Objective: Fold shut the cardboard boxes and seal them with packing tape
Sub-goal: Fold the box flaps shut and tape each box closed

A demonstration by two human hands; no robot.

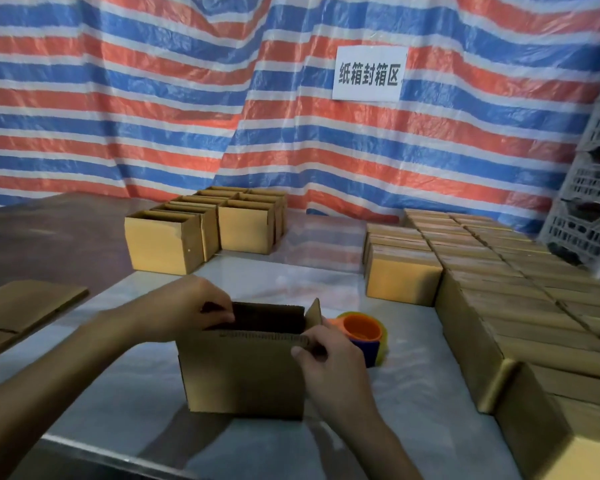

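Box: your open box (pixel 243 372) stands on the bench (pixel 136 375) between your hands, its flaps not yet folded.
Left hand (pixel 184 306): fingers curl over the top left edge, gripping it.
Right hand (pixel 329 362): pinches the near top right corner.
Risk: an uneven push could skid the box or leave a gaping seam.
Room: tape dispenser (pixel 362 329) just beyond your right hand; sealed boxes (pixel 499 306) near, further right; bare bench ahead of both hands.

Table (pixel 136 375) with boxes (pixel 243 375), tape dispenser (pixel 362 331)
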